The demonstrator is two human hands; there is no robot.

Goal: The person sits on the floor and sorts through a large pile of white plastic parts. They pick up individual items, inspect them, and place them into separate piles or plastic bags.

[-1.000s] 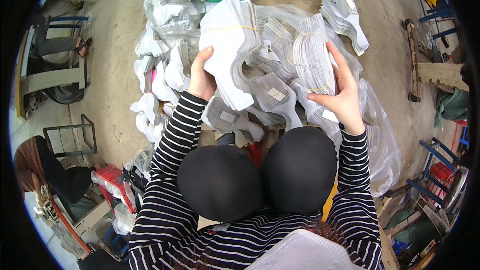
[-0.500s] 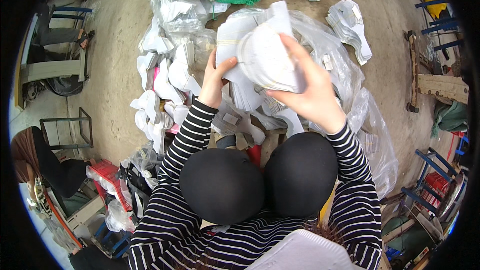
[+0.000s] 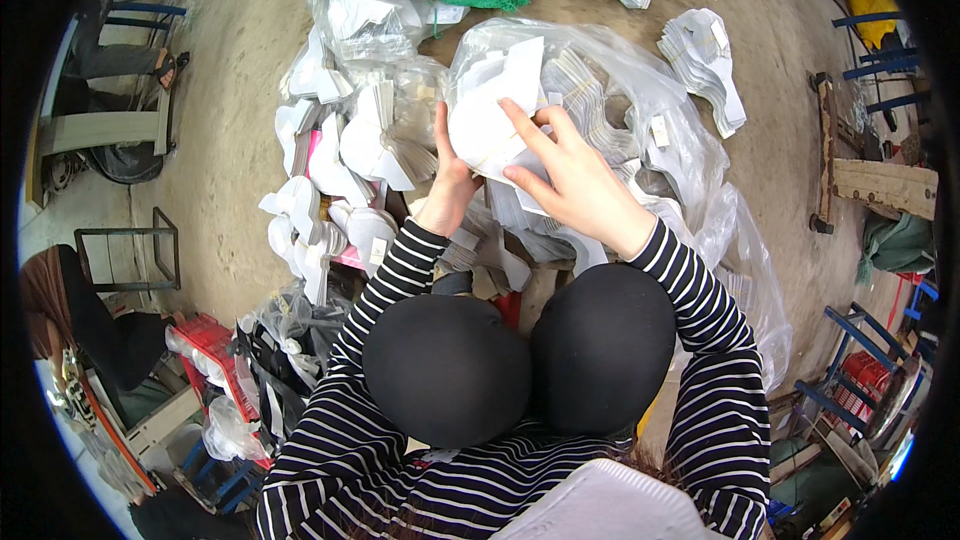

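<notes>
Our left grip (image 3: 453, 178) clamps one stack (image 3: 474, 132), our right grip (image 3: 578, 180) touches it, hold unclear, and more stacks (image 3: 366, 150) lie untouched left of both.

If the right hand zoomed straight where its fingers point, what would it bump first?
Probably the white stack, straight away: the right hand points forward and left at it, seemingly touching, though depth is unclear.

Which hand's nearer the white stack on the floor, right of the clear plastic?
Right. In the picture, the right hand is below and left of the floor stack; the left hand is farther left, beside the held white pieces.
</notes>
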